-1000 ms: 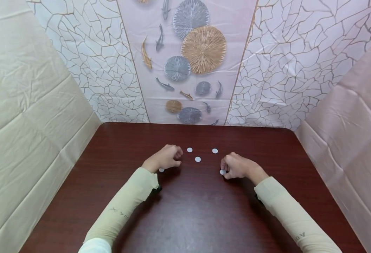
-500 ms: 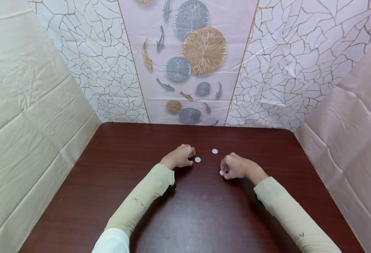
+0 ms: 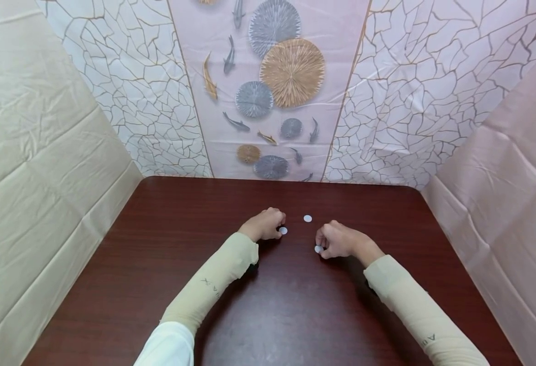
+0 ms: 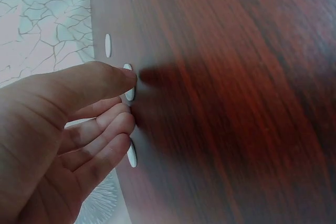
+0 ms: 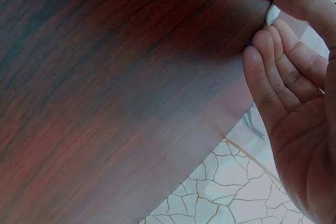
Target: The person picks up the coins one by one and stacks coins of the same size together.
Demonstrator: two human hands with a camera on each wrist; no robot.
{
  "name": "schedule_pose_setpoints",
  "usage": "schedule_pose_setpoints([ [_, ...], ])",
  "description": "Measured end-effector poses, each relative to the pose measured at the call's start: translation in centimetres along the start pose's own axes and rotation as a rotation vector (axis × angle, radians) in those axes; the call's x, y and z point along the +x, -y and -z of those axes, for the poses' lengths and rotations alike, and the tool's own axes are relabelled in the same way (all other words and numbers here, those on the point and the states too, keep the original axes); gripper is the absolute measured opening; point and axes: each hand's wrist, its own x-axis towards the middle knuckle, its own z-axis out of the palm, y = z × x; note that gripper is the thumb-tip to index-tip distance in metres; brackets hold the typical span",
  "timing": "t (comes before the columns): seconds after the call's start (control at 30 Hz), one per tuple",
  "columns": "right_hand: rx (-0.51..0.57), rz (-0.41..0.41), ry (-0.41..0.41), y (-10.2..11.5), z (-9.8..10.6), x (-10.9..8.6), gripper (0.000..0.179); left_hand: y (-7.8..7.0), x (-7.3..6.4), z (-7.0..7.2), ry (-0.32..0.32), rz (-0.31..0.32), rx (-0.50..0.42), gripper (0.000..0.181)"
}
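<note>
Small white round discs lie on the dark red wood-grain table. In the head view my left hand [image 3: 265,224] has its thumb and fingertips at the edges of one white disc [image 3: 283,231]. The left wrist view shows the thumb [image 4: 113,77] overlapping this disc and the index finger on its other side. Another white disc [image 4: 132,155] lies beyond the left fingers, hidden by the hand in the head view. My right hand [image 3: 339,239] pinches a white disc [image 3: 318,249] between thumb and index finger, low at the table; its other fingers [image 5: 253,61] are bent beside it.
A further white disc [image 3: 307,218] lies between the hands, farther back. The table [image 3: 272,310] reaches a patterned backdrop [image 3: 272,101] at its far edge. Pale cloth walls [image 3: 34,168] stand on the left and right.
My left hand has moved right, past the back-left disc, which it now hides, to the middle disc. A disc seen under the left wrist is now out of sight. The right hand stays put.
</note>
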Motion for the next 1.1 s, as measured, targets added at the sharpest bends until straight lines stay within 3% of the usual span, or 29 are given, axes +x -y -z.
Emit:
schedule_pose_setpoints([
  [0.1,-0.001,-0.002,0.004,0.0,0.1,0.0,0.014,-0.1,0.2,0.0,-0.003,-0.014,0.026,0.007],
  [0.3,-0.001,-0.014,0.015,0.0,0.3,0.2,0.014,-0.1,1.1,0.6,0.025,-0.066,0.082,0.032],
  [0.7,0.007,-0.012,0.026,0.0,0.3,0.4,0.014,-0.3,2.1,1.2,0.069,-0.110,0.178,0.049],
  [1.1,-0.003,-0.017,0.029,0.2,0.3,0.4,0.014,-0.5,2.2,1.5,0.101,-0.081,0.164,0.048],
])
